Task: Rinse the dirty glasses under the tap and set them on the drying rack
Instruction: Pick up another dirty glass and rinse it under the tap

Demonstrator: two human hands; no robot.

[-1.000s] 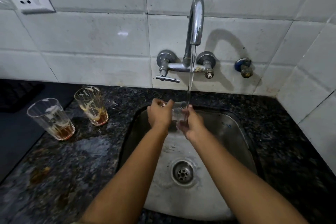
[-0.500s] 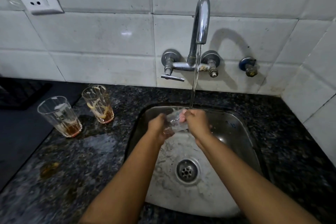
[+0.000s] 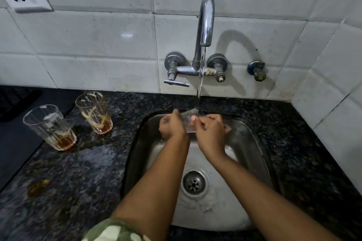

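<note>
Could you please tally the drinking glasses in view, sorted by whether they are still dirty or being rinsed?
Dirty glasses standing on the counter: 2, front one and back one
Glass being rinsed, held by left hand and right hand: 1
Total: 3
</note>
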